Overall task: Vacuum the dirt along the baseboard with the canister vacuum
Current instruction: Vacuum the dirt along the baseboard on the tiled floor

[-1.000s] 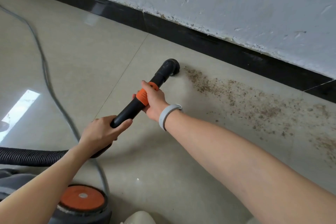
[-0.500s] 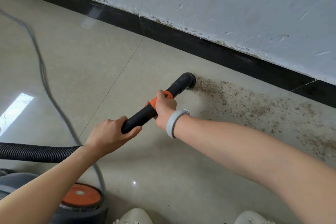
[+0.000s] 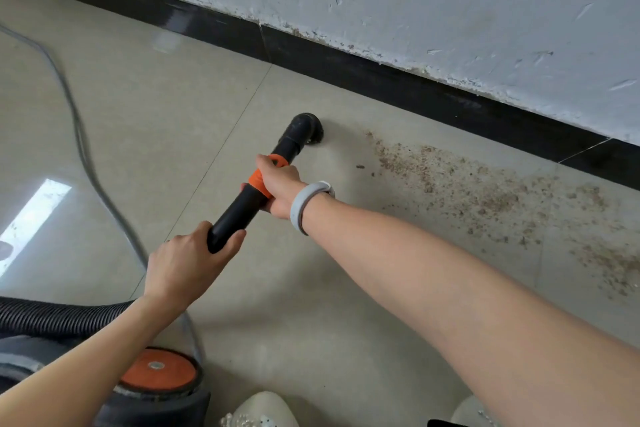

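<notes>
1. Drawn back leftward from half a second before, the nozzle (image 3: 306, 130); then touching the left edge of the dirt (image 3: 485, 194), now parked apart from it with a strip of bare tile between; only a couple of stray crumbs (image 3: 360, 166) left on that strip.
2. Judged from that: left tip of the patch probably taken up; most of the job still undone, with the bulk of the dirt spreading away to the right; likely a pull-back stroke before another push rightward.
3. Gripped in both hands, as before, the black wand (image 3: 242, 208); right hand (image 3: 280, 184) wrapped round the orange collar (image 3: 258, 180), fingers curled under, grey wristband (image 3: 304, 201) just behind; left hand (image 3: 183, 263) closed round the near end, thumb lying along the tube.
4. Laid in a loose brown scatter, gritty and crumbly, the dirt; densest near its left end and thinner toward the far right; spread on the pale tile just near of the black baseboard (image 3: 415, 90), not quite touching it as far as could be told.
5. Trailed off left from the wand, the ribbed hose (image 3: 52, 319); parked at the near left, the canister (image 3: 152, 378) with its orange cap.
</notes>
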Demonstrator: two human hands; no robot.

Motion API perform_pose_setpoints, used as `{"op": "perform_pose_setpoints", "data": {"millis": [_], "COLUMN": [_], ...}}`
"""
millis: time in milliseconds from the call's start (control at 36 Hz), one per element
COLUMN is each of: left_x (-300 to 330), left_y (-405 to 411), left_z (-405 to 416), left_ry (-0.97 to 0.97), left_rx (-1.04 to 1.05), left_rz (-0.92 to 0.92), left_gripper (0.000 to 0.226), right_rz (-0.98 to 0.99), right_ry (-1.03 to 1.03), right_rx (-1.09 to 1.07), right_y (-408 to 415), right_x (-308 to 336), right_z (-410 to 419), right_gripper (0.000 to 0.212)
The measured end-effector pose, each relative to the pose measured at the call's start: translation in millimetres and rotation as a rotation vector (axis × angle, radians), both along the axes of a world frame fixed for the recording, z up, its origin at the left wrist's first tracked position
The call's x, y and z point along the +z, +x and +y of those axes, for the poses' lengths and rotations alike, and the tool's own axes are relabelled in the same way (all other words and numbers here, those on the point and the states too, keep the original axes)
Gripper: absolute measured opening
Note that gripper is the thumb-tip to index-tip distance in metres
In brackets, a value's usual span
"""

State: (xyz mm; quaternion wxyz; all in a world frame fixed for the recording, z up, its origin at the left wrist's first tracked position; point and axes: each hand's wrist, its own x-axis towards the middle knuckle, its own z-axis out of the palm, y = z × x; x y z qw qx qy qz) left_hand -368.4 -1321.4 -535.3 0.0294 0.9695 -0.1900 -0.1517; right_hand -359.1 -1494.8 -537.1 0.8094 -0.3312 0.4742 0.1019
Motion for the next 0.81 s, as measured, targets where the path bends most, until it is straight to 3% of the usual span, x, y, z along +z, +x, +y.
{"op": "perform_pose_setpoints", "data": {"millis": [528,667,806], "left_x": [-9.2,-16.8,-18.2], "left_y": [-10.6,-13.2,-4.7], "left_z": [14.8,5.1,-24.4], "left_ry": [-0.005,-0.087,-0.183], "left_rx": [-0.222,-0.179,-0.020], "left_rz": [0.189,0.253,0.284], "left_gripper": [0.034,0.041,0.043], "right_rz": [0.212,0.213,0.148], "right_ry": [-0.158,-0.254,-0.390], "right_rx": [-0.228,-0.205,-0.039], "right_y": [-53.3,-49.2,-12.4], "right_x": [-46.0,-44.1,-30.7], "right_z": [28.7,14.6,-8.4], "right_gripper": [0.026,0.021,0.032]}}
